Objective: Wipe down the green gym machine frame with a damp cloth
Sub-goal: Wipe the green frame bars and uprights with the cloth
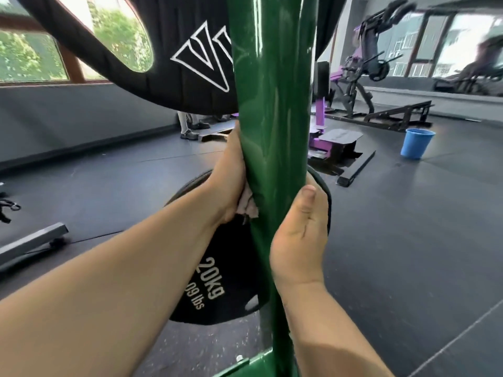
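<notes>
Nearest: left hand holds pink cloth against left side of upright green post. Right hand grips post's right side, slightly lower. 20kg plate behind post.

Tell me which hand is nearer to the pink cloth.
Left. The left hand holds the pink cloth against the left side of the green post; the right hand grips the right side, across the post from the cloth.
</notes>
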`<state>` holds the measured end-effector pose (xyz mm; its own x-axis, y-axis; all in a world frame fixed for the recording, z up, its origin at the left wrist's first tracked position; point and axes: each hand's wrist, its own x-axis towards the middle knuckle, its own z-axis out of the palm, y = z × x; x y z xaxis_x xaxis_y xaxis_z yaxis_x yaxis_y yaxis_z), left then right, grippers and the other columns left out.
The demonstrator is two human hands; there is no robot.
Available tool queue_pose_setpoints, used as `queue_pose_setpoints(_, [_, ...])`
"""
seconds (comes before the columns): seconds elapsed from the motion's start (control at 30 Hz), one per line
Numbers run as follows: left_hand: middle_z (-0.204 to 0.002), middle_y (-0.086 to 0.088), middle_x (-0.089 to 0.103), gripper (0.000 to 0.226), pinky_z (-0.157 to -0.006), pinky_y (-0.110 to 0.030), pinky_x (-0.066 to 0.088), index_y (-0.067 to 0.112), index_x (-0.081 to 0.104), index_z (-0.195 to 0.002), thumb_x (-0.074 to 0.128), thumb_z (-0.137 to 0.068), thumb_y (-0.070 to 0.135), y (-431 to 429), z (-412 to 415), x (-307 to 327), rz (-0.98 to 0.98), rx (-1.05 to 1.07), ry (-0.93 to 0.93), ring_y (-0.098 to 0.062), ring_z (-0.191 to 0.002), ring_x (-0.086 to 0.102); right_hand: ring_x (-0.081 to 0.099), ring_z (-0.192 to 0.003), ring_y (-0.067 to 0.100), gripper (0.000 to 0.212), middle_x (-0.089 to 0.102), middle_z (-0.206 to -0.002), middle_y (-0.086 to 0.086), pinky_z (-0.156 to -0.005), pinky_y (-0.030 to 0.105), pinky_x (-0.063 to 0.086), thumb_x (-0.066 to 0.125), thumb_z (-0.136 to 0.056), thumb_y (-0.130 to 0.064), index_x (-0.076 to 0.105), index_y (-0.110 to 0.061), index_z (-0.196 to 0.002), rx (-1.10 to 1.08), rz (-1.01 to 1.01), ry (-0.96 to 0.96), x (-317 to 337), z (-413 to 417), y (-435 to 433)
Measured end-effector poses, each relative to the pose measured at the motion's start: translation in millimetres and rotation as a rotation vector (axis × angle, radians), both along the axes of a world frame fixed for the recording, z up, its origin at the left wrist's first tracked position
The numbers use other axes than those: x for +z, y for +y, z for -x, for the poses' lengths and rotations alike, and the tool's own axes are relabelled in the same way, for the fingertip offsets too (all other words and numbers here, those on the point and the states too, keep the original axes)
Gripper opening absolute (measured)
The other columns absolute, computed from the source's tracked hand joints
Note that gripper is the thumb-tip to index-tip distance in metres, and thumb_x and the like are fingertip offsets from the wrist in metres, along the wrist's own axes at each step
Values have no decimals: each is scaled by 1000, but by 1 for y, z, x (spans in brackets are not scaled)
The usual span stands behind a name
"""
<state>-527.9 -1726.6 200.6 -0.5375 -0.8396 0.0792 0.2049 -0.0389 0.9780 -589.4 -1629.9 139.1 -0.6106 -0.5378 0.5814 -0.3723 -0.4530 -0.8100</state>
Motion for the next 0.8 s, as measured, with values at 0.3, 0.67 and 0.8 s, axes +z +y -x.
queue_pose_setpoints(0.3, [-141, -18, 51, 54, -112, -53, 36, 11, 45, -140, 25, -92, 20, 25, -27, 21, 20, -80, 358, -36, -131, 48, 38, -111, -31, 26, 45, -108, -55, -95, -3, 27, 20, -98, -58, 44, -62, -106, 80, -62, -133, 1, -3, 3])
queue_pose_setpoints(0.67, [-148, 7, 47, 55, -111, -40, 41, 34, 22, -154, 42, -103, 29, 47, -19, 8, 467, 313, 145, -9, -132, 48, 53, -127, 3, 46, 59, -135, -18, -111, 39, 42, 30, -100, -58, 49, -46, -140, 457, -199, -246, 0, 13, 28])
queue_pose_setpoints(0.8, [-132, -7, 61, 63, -106, -50, 44, 32, 46, -138, 40, -86, 68, 43, 6, -13, 241, 393, 238, -25, -122, 58, 54, -126, 0, 35, 59, -134, -22, -112, 39, 41, 35, -105, -42, 51, -55, -134, 516, -210, -281, -19, 18, 43])
